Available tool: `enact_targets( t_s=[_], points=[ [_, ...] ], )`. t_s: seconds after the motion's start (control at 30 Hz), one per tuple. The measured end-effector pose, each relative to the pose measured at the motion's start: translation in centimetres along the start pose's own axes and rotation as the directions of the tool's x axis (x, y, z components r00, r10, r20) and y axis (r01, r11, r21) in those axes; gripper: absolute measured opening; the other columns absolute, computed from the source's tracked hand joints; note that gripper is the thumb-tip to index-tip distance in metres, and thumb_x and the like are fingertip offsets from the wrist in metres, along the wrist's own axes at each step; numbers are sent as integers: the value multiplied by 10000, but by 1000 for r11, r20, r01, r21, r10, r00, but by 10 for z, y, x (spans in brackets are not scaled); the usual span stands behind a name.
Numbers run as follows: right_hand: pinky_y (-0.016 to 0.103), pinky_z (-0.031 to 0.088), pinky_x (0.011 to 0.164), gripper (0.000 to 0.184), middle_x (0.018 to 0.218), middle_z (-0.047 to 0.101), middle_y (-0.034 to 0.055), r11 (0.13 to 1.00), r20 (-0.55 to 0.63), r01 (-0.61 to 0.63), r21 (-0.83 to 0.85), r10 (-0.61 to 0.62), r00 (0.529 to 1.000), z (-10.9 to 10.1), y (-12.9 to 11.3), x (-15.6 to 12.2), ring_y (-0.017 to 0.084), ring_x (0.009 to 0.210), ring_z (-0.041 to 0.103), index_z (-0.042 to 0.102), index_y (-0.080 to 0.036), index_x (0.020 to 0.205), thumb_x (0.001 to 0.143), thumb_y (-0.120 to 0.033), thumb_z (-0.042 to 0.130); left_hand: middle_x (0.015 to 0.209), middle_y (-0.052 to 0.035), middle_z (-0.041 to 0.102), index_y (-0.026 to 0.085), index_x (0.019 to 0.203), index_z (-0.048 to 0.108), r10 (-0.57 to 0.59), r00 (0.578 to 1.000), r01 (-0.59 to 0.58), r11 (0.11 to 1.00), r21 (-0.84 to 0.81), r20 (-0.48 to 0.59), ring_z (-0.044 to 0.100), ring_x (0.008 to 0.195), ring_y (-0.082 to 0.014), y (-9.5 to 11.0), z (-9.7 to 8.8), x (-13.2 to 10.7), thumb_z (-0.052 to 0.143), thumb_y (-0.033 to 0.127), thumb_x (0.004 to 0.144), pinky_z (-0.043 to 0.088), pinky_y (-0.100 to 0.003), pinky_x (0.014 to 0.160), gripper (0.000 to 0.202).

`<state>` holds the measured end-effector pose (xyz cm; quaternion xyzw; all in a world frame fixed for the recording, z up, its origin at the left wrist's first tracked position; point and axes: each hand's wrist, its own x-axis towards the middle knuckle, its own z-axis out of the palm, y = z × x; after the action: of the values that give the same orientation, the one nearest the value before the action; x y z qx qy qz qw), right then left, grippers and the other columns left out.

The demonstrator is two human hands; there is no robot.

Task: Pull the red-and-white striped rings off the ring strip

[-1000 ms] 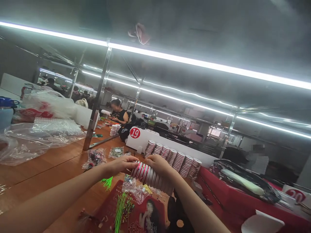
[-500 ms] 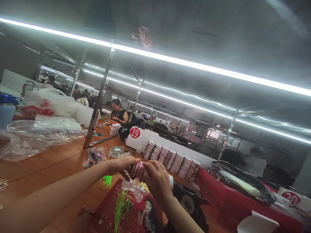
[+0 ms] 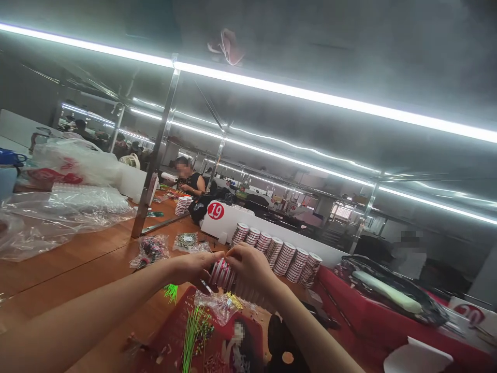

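Both my hands meet over the wooden bench (image 3: 77,264), holding a sideways stack of pink-and-white spools (image 3: 225,274). My left hand (image 3: 196,267) pinches the stack's near end with closed fingers. From above, my right hand (image 3: 252,267) wraps round the stack, fingertips at the top of the end spools. Below them lie small clear bags of beads (image 3: 215,305) and green wires (image 3: 192,331) on a red printed sheet (image 3: 174,331).
Several stacks of the same spools (image 3: 275,251) line a white divider marked 19 (image 3: 225,220). Bead packets (image 3: 151,251) and clear plastic bags (image 3: 58,217) lie left. A metal post (image 3: 153,166) stands on the bench. Another person (image 3: 188,178) works farther back. A red tray (image 3: 388,321) sits right.
My right hand slid along the spool stack toward my left hand and back a little; it now grips the stack from above. The left hand stayed at the stack's end.
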<state>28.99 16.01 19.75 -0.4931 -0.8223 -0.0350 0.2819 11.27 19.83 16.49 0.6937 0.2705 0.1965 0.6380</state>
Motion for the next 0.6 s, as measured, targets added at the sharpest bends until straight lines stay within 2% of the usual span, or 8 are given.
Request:
enact_targets(
  t_s=[0.17,0.3,0.47,0.6],
  points=[
    [234,353,622,68,772,617,9,1000,51,-7,0,7,999,3,4,4,162,751,563,648,-180,759,779,-135,601,811,-34,659,143,947,599,-1,1000,2,999,-48,31,625,668,-153,1,-4,0,385,548,853,496,-366,672,467],
    [219,382,602,92,760,633,3,994,17,-77,71,76,997,4,4,1,145,710,577,628,-169,803,820,-164,537,834,-32,659,143,943,600,44,998,-42,997,-61,42,627,734,-165,2,-5,-2,457,477,854,484,-385,730,374],
    [244,398,634,100,789,643,20,984,-86,-126,128,138,987,3,-1,-1,161,731,583,608,-164,819,825,-158,508,904,-21,643,152,974,584,208,978,-207,976,-71,7,613,813,-175,-3,-5,-4,567,315,829,460,-410,799,219],
    [249,383,632,78,788,635,10,987,-126,-98,123,114,985,8,-7,-1,164,728,576,613,-185,806,802,-158,540,1034,-38,626,162,1071,551,325,945,-327,942,-72,-33,575,980,-217,-8,-3,-6,649,172,757,411,-451,885,329]
  ],
)
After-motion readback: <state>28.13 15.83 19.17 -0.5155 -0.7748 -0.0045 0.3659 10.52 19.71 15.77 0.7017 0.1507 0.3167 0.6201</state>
